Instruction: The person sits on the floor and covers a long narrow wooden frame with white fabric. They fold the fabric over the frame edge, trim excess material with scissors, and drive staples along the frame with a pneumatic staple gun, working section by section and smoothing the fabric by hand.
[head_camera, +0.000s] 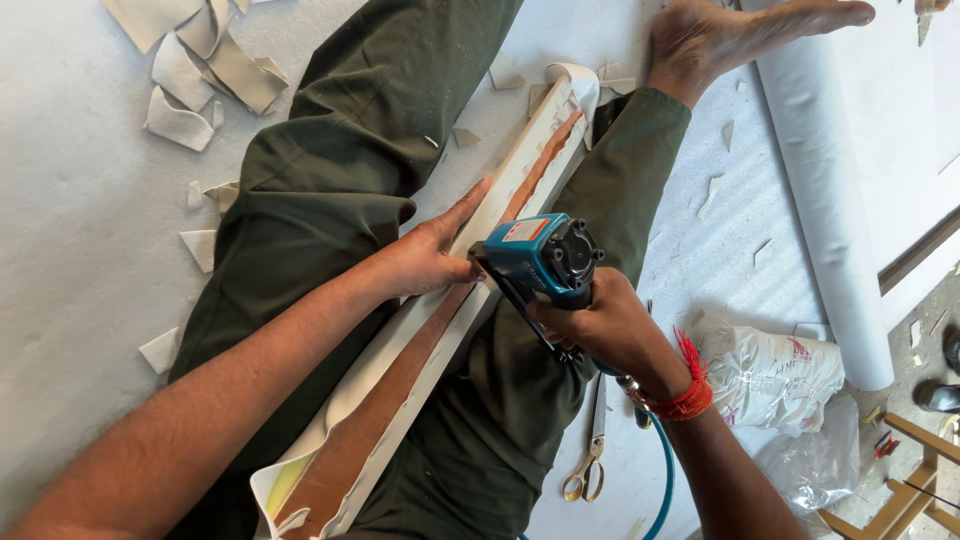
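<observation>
Across the person's lap lies a long wooden strip (400, 385) half-wrapped in white sheet. Right hand (600, 325) fingers clamp a blue air stapler (540, 258) at mid-strip; left hand (425, 262) lies beside it, fingers together, flat on the covering. The near end is unfastened.

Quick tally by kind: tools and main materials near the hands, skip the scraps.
Blue pneumatic staple gun, in the right hand: 1
Wooden strip wrapped in white sheet, under the left hand: 1
Scissors: 1
Blue air hose: 1
White material roll: 1
Plastic bag: 1
Total: 6
</observation>
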